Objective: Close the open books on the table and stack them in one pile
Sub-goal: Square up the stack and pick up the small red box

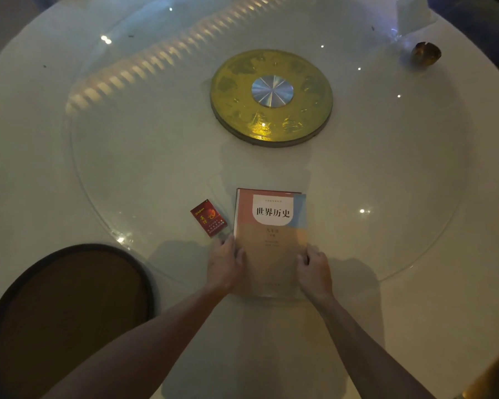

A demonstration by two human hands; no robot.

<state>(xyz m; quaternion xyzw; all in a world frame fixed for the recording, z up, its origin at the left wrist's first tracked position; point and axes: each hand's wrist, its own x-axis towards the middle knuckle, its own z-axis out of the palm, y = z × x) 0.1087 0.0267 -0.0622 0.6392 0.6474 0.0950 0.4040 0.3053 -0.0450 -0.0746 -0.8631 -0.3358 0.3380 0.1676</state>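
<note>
A closed book [271,234] with a pink, orange and blue cover and black Chinese title lies flat near the front edge of the glass turntable [156,174]. Edges of another cover show under its top and left side, so it rests on a pile. My left hand [225,263] grips the pile's lower left edge. My right hand [313,269] grips the lower right edge. Both hands hold the sides with fingers curled around them.
A red cigarette pack [208,218] lies just left of the book. A gold disc with a silver hub [271,97] sits at the table's centre. A round brown chair seat [69,312] is at lower left. A small amber ashtray [425,54] stands far right.
</note>
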